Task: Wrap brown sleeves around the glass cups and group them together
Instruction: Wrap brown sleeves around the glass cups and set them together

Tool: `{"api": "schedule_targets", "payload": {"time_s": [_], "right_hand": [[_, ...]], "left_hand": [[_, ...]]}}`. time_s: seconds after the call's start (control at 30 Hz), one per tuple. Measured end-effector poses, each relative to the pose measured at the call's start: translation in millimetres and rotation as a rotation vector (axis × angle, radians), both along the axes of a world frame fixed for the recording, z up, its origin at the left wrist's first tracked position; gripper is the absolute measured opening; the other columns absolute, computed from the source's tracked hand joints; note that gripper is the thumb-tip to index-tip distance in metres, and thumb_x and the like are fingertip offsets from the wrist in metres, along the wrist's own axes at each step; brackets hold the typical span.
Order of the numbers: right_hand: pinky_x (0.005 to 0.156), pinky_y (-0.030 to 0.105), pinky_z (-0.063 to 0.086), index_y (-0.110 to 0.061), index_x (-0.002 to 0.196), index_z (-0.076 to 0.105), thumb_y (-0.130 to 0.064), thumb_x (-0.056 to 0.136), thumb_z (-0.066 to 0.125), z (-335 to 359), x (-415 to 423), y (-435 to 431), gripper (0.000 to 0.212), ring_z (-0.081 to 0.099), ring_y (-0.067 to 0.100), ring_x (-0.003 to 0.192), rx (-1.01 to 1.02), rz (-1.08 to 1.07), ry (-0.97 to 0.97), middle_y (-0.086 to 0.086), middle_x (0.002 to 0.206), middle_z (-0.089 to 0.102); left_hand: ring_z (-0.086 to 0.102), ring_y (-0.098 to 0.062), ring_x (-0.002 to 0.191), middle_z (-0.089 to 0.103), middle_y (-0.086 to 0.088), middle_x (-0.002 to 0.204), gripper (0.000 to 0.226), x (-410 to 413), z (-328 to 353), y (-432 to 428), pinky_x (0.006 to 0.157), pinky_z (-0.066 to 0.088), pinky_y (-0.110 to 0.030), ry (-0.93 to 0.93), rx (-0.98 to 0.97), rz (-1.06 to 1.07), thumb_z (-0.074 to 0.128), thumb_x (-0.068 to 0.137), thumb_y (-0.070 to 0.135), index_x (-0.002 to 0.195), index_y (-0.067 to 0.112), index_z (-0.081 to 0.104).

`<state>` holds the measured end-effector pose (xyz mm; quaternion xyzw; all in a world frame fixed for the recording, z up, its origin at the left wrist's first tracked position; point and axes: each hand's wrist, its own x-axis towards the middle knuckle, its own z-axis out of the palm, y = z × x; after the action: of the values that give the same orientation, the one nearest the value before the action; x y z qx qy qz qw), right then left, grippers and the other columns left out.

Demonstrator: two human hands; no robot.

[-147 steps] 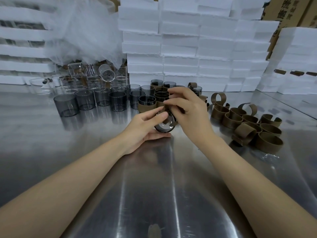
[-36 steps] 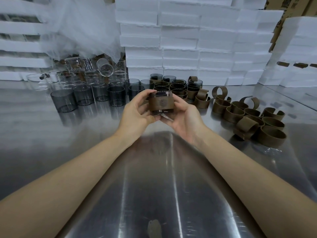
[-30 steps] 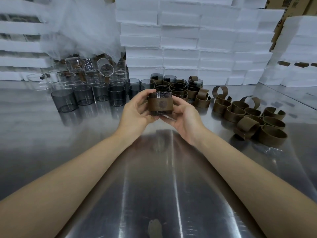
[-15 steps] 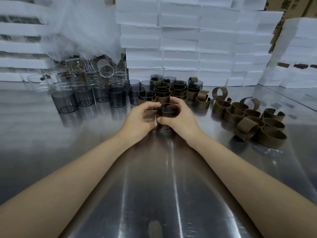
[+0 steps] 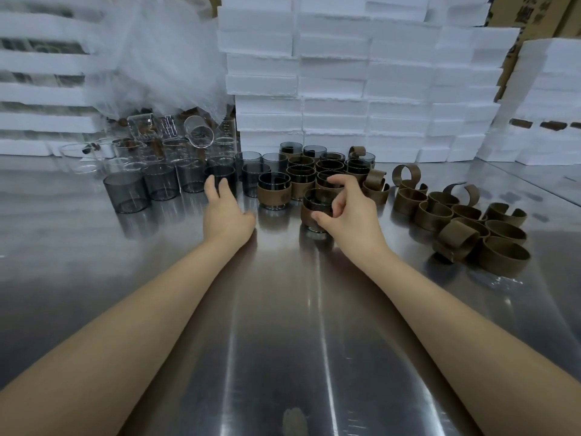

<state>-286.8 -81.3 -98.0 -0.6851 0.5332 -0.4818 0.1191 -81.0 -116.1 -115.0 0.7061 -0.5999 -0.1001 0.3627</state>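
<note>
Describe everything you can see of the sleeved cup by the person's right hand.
The cup is a short, dark, smoky glass cylinder, wrapped in a brown leather-like sleeve leaving rim and base bare. It stands upright on the steel table, just in front of the other sleeved cups. The thumb of the right hand touches the sleeve.

On the table, unwrapped cups crowd the left, left hand just in front of them; wrapped cups cluster mid-table, a front cup before them, right hand at its right side; loose sleeves heap right, foam blocks stacked behind
</note>
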Motion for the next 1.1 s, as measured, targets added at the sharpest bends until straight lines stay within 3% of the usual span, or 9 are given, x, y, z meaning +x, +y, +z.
{"api": "schedule_targets", "payload": {"time_s": [0.13, 0.3, 0.4, 0.5, 0.6, 0.7, 0.9, 1.0, 1.1], "right_hand": [[0.077, 0.033, 0.049, -0.018, 0.126, 0.056, -0.003, 0.085, 0.064, -7.1, 2.8, 1.4, 0.044, 0.051, 0.011, 0.069, 0.036, 0.101, 0.181, -0.005, 0.068, 0.049], [0.078, 0.036, 0.051, -0.028, 0.139, 0.043, -0.011, 0.090, 0.059, -7.4, 5.1, 4.0, 0.054, 0.057, 0.014, 0.081, 0.068, 0.249, 0.298, -0.008, 0.086, 0.058], [0.081, 0.040, 0.050, -0.026, 0.135, 0.048, -0.012, 0.090, 0.057, -8.6, 6.9, 1.2, 0.048, 0.054, 0.014, 0.085, 0.066, 0.213, 0.386, -0.006, 0.093, 0.054], [0.080, 0.028, 0.043, -0.021, 0.136, 0.049, -0.012, 0.090, 0.058, -9.2, 4.2, -5.2, 0.047, 0.046, 0.011, 0.085, 0.091, 0.172, 0.378, -0.003, 0.101, 0.046], [0.085, 0.020, 0.036, -0.019, 0.140, 0.046, -0.014, 0.091, 0.058, -11.2, 1.0, -9.0, 0.051, 0.047, 0.011, 0.097, 0.123, 0.183, 0.370, -0.002, 0.112, 0.044], [0.099, 0.026, 0.038, -0.020, 0.147, 0.039, -0.019, 0.092, 0.057, -13.1, 0.9, -12.1, 0.058, 0.047, 0.017, 0.122, 0.158, 0.190, 0.398, 0.002, 0.130, 0.047], [0.111, 0.034, 0.035, -0.032, 0.153, 0.022, -0.032, 0.092, 0.055, -14.8, 0.5, -18.1, 0.069, 0.038, 0.019, 0.139, 0.290, 0.173, 0.438, -0.004, 0.154, 0.037], [0.109, 0.039, 0.039, -0.031, 0.151, 0.027, -0.028, 0.087, 0.063, -13.8, 1.5, -17.0, 0.073, 0.047, 0.020, 0.132, 0.274, 0.266, 0.361, 0.000, 0.145, 0.050], [0.104, 0.037, 0.045, -0.024, 0.141, 0.040, -0.021, 0.076, 0.076, -12.6, -0.4, -13.0, 0.074, 0.057, 0.012, 0.119, 0.269, 0.386, 0.061, -0.004, 0.128, 0.060]], "left_hand": [[0.058, -0.030, 0.101, -0.012, 0.005, 0.164, 0.084, 2.8, 3.0, -7.3, 0.071, 0.045, -0.036, -0.165, 0.038, 0.009, 0.059, 0.093, 0.035, 0.156, 0.019, 0.006], [0.059, -0.029, 0.074, 0.013, -0.006, 0.155, 0.067, 5.9, 4.9, -13.2, 0.060, 0.039, -0.035, -0.158, -0.060, 0.043, 0.053, 0.095, 0.029, 0.151, 0.010, 0.020], [0.047, -0.025, 0.067, 0.030, -0.015, 0.135, 0.044, 0.0, 7.3, -8.0, 0.058, 0.037, -0.036, -0.202, -0.139, 0.072, 0.049, 0.097, 0.022, 0.136, 0.005, 0.037], [0.043, -0.025, 0.061, 0.037, -0.017, 0.126, 0.030, -6.0, 8.0, -1.1, 0.057, 0.033, -0.035, -0.262, -0.166, 0.122, 0.044, 0.101, 0.023, 0.122, 0.002, 0.045], [0.038, -0.022, 0.055, 0.041, -0.015, 0.120, 0.028, -11.7, 6.8, 2.6, 0.054, 0.030, -0.033, -0.293, -0.180, 0.122, 0.043, 0.100, 0.029, 0.108, 0.003, 0.049], [0.042, -0.026, 0.062, 0.044, -0.009, 0.107, 0.029, -13.7, 5.8, 3.9, 0.058, 0.032, -0.033, -0.308, -0.175, 0.100, 0.042, 0.096, 0.038, 0.089, 0.010, 0.048], [0.049, -0.028, 0.065, 0.044, 0.002, 0.085, 0.036, -22.6, 3.9, 14.2, 0.058, 0.029, -0.032, -0.357, -0.290, -0.085, 0.046, 0.091, 0.044, 0.066, 0.019, 0.042], [0.052, -0.025, 0.065, 0.044, 0.004, 0.094, 0.034, -30.8, 2.1, 21.7, 0.059, 0.031, -0.030, -0.323, -0.373, -0.315, 0.052, 0.091, 0.042, 0.067, 0.020, 0.043], [0.058, -0.025, 0.076, 0.039, 0.001, 0.126, 0.021, -37.6, 2.8, 28.6, 0.065, 0.041, -0.030, -0.258, -0.405, -0.534, 0.057, 0.090, 0.035, 0.078, 0.020, 0.047]]}}
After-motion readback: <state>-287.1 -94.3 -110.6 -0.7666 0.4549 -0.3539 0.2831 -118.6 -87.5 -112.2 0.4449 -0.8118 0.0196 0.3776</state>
